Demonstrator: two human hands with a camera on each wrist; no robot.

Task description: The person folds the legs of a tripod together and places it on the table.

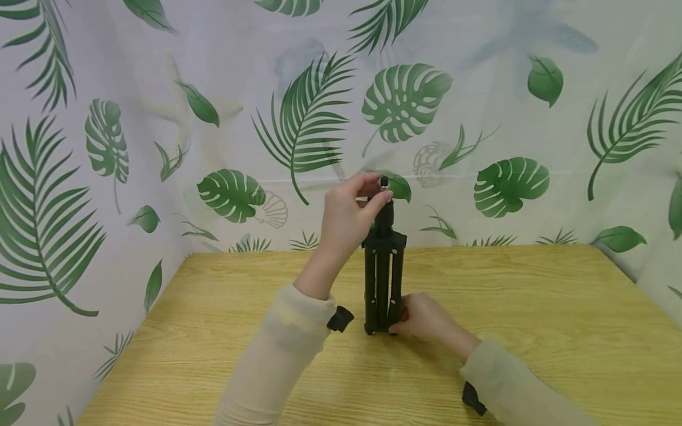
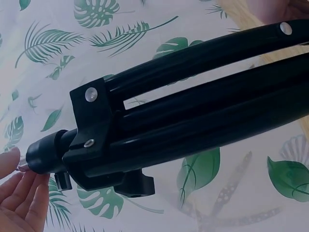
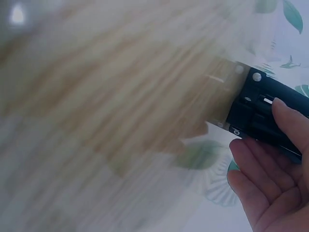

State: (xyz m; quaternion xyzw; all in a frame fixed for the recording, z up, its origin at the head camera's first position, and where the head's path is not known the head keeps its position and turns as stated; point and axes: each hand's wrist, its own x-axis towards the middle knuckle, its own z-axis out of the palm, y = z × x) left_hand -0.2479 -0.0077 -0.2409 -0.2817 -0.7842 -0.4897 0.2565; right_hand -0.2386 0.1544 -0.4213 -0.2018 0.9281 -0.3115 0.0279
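Observation:
A black folded tripod stand [image 1: 382,278] is upright over the table, with its legs drawn together and silver rivets at its joints. At its top is a short metal stud with a black tip [image 1: 384,180]. My left hand [image 1: 346,210] pinches the stand's top end between thumb and fingers. In the left wrist view, that hand [image 2: 24,200] is at the narrow end, near a small black knob [image 2: 63,181]. Low on the legs, my right hand [image 1: 426,318] grips the stand; the right wrist view has its thumb [image 3: 288,121] on one side and the fingers beneath.
The wood-grain table [image 1: 213,307] extends on both sides of the stand. Behind it hangs a white cloth [image 1: 341,35] printed with green leaves, which also runs along the left and right. A small black piece [image 1: 340,319] shows by the left cuff, another [image 1: 472,399] under the right sleeve.

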